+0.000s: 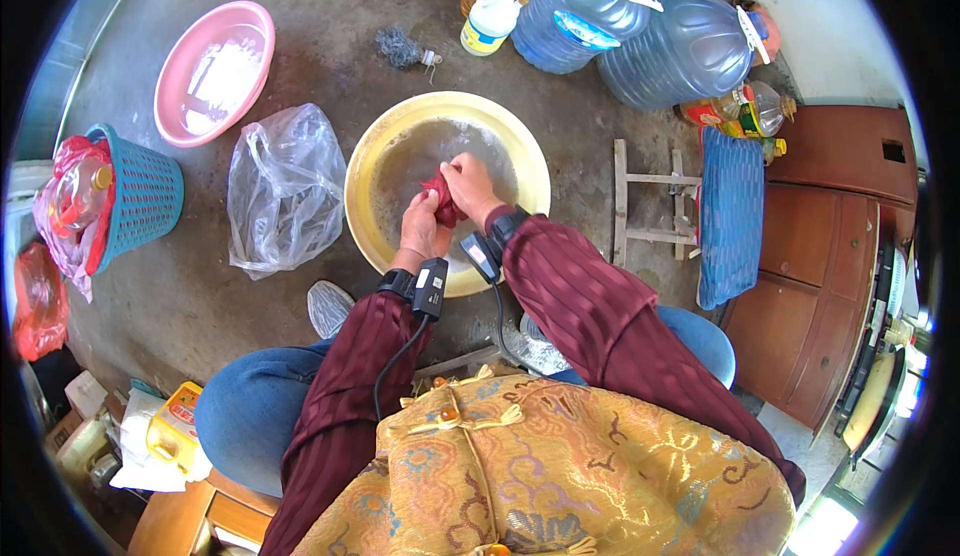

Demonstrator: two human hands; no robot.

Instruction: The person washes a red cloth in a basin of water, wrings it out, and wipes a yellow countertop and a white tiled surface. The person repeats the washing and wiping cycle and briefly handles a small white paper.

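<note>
A yellow basin (pixel 528 146) stands on the floor in front of my knees, with cloudy, sudsy water in it. Over the water, a bunched dark red cloth (pixel 440 196) is gripped between my two hands. My left hand (pixel 420 228) closes on its lower left side. Against its upper right side, the fingers of my right hand (pixel 469 186) are wrapped round the fabric. The cloth's lower folds are hidden by my hands. Both wrists carry black straps with small cabled devices.
Left of the basin lies a clear plastic bag (pixel 286 191); beyond it are a pink basin (pixel 215 74) and a blue basket (pixel 145 191). Large water jugs (pixel 665 51), a white bottle (pixel 490 24) and a scouring pad (pixel 398 48) lie ahead. A cushioned wooden stool (pixel 735 218) is at right.
</note>
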